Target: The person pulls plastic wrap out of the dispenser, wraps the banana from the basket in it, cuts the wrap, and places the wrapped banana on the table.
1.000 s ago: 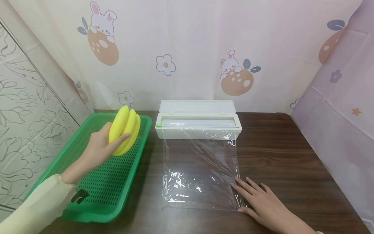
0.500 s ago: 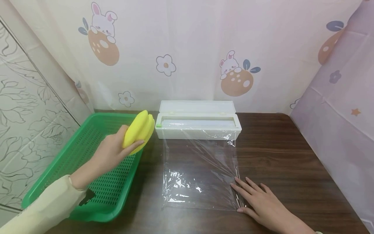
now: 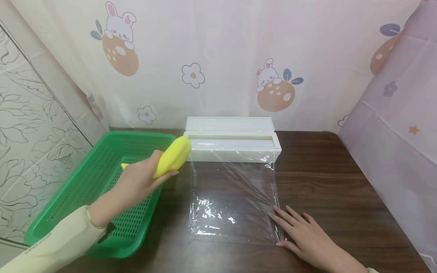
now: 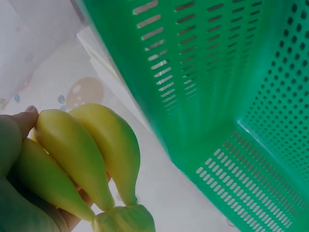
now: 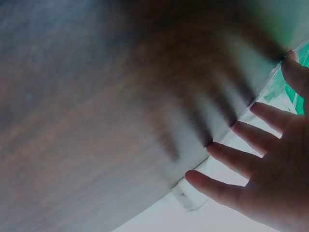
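Observation:
My left hand [image 3: 138,178] grips a bunch of yellow bananas [image 3: 174,156] above the right rim of the green basket; the left wrist view shows several bananas [image 4: 72,154] joined at a stem. A sheet of clear plastic film [image 3: 232,201] lies on the table, running forward from a white dispenser box [image 3: 232,156] whose lid stands up. With fingers spread, my right hand [image 3: 310,239] rests on the film's near right corner. In the right wrist view the fingertips of that hand [image 5: 260,164] touch the dark surface.
The green basket [image 3: 155,204] stands on the left of the dark wooden table [image 3: 317,170]. Behind the table hangs a curtain [image 3: 225,45] printed with rabbits and flowers, and another curtain borders the right side. A patterned panel [image 3: 27,132] is at the left.
The left hand has carried the bananas rightward from over the basket toward the film and the dispenser's left end. My right hand has stayed in place on the film's corner.

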`<state>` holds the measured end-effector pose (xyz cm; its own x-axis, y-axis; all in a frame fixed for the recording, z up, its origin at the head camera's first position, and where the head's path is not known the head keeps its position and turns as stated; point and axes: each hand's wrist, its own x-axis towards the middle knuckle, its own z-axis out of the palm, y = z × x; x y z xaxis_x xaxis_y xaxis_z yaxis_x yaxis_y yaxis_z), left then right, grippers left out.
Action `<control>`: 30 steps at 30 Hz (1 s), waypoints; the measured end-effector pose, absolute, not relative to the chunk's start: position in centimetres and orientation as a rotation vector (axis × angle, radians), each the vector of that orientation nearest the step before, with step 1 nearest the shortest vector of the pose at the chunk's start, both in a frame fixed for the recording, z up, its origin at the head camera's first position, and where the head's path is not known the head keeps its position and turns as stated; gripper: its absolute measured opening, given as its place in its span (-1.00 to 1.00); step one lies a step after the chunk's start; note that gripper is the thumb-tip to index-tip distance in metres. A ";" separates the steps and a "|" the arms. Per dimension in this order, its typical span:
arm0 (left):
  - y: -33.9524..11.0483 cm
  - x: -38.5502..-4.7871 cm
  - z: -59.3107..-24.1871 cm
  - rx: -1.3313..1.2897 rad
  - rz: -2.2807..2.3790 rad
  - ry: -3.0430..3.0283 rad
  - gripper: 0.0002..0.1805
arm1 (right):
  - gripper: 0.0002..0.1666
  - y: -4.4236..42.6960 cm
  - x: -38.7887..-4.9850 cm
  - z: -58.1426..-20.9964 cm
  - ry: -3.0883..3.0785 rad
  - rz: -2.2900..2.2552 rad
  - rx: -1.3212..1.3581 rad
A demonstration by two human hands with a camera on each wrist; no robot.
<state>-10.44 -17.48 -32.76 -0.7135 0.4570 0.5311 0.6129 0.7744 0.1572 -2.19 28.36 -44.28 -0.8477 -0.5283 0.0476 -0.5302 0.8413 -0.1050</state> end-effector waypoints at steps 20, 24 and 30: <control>-13.2 -10.3 -33.0 -1.022 -0.441 -2.421 -0.49 | -0.16 28.3 -2.0 -44.5 -2.926 0.168 0.863; -12.4 -10.3 -33.2 -1.046 -0.449 -2.434 -0.50 | -0.16 28.3 -2.0 -44.5 -2.937 0.164 0.863; -11.2 -10.3 -33.3 -1.055 -0.432 -2.470 -0.51 | -0.16 28.3 -2.0 -44.5 -2.920 0.162 0.871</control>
<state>-10.28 -11.20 -33.30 -0.6249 0.6082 0.4895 0.7383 0.6643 0.1171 -2.00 28.29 -44.54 -0.8335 -0.5402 0.1162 -0.5497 0.8319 -0.0754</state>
